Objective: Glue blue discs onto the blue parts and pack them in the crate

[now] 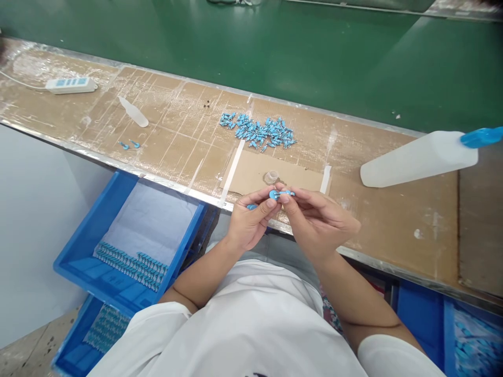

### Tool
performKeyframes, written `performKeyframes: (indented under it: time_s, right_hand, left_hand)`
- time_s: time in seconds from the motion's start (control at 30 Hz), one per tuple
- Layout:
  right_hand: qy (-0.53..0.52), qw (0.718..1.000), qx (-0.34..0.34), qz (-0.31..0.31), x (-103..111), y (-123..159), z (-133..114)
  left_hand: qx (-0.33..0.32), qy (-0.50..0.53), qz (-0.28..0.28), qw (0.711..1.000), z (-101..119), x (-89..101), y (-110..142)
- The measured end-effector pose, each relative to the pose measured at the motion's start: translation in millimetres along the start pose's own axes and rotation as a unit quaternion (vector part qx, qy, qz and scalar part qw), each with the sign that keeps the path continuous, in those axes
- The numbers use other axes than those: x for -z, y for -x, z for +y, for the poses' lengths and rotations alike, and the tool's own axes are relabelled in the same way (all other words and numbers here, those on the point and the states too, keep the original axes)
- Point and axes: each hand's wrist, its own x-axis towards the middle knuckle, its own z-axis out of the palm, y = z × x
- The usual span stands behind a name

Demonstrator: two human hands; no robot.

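Between my two hands is a small blue plastic part (pixel 274 194) with a round end and a thin stem. My left hand (pixel 251 220) is closed on its round end, and a second bit of blue (pixel 251 207) shows among those fingers. The thumb and fingers of my right hand (pixel 318 220) pinch the stem end. Just beyond my fingertips, a small clear cup (pixel 271 177) stands on a flat cardboard sheet (pixel 243 167). Farther back lies a loose pile of similar small blue parts (pixel 267 132).
A large white bottle with a blue cap (pixel 416 158) lies at the right. Leftward are a small white bottle (pixel 134 112), two blue parts (pixel 129 144) and a power strip (pixel 71 85). Blue trays (pixel 84 230) with rows of parts sit below the bench, left. Behind runs a green surface (pixel 251 52).
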Motion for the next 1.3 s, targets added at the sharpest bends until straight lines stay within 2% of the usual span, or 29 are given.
performKeyframes:
  time_s: [0.13,0.37,0.53,0.67,0.93,1.3]
  right_hand:
    - [0.008,1.0,0.019,-0.004,-0.1,1.4,0.6]
    - [0.034,0.998,0.053,-0.001,2.0,0.0,0.3]
    - [0.034,0.996,0.083,0.015,1.7,0.2,2.5]
    - [0.028,0.996,0.082,0.008,2.7,0.6,2.0]
    - [0.019,0.999,0.036,-0.036,5.1,-3.8,-1.0]
    - [-0.005,0.997,0.065,-0.03,6.3,-8.7,6.7]
  left_hand:
    - [-0.007,-0.008,-0.003,1.0,0.7,-1.2,1.3]
    - [-0.043,-0.026,-0.056,0.997,2.1,-0.4,3.1]
    - [-0.054,-0.053,-0.055,0.996,1.7,1.2,3.4]
    - [-0.059,-0.06,-0.051,0.995,1.5,1.0,3.4]
    - [-0.102,-0.079,-0.076,0.989,4.3,-0.6,2.7]
    - [-0.106,-0.087,-0.071,0.988,5.8,-2.9,4.3]
